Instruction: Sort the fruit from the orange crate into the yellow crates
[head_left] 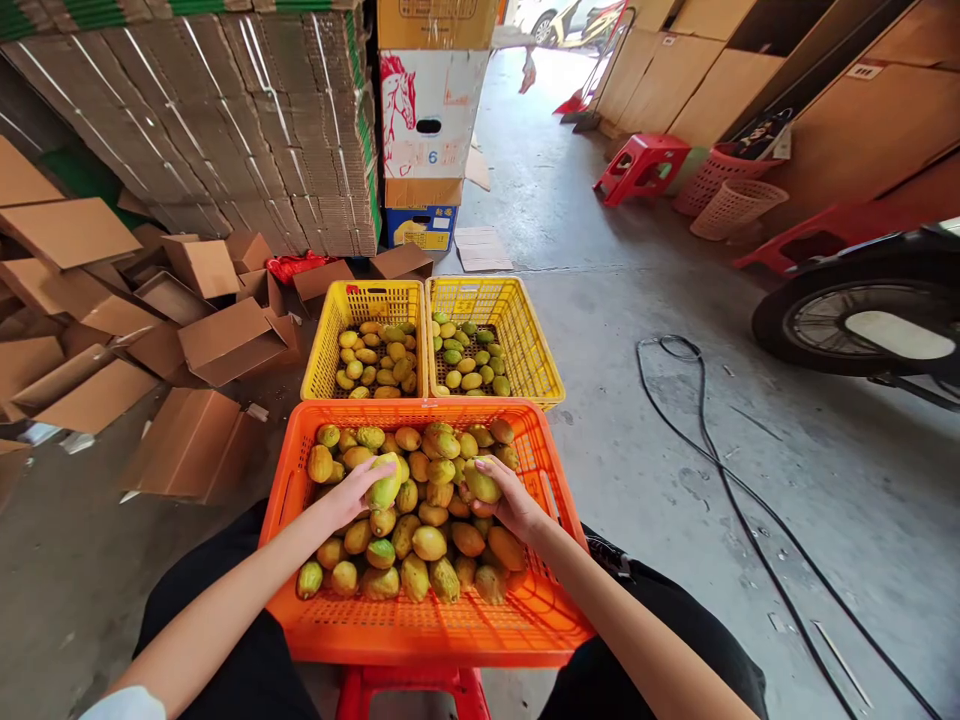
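Note:
My left hand (pixel 357 494) is closed around a pale yellow-green mango-like fruit (pixel 385 484), held just above the pile. On the right side, my right hand (pixel 514 506) grips a duller green-yellow mango-like fruit (pixel 482 483), its thumb over the top and its lower fingers partly hidden. Both hands are over an orange plastic crate (pixel 420 640), which sits between my knees, filled with yellow, orange and green fruit (pixel 429 543) of the same kind. Beyond it stand two yellow crates, the left one (pixel 308 370) with mostly yellow fruit, the right one (pixel 536 340) with greener fruit.
A red stool (pixel 416 680) is under the orange crate. Loose cardboard boxes (pixel 225 340) lie to the left, below stacked flattened cartons (pixel 210 130). A black cable (pixel 720 470) runs across the floor at right, near a motorbike wheel (pixel 825 310). Farther back is another red stool (pixel 642 168).

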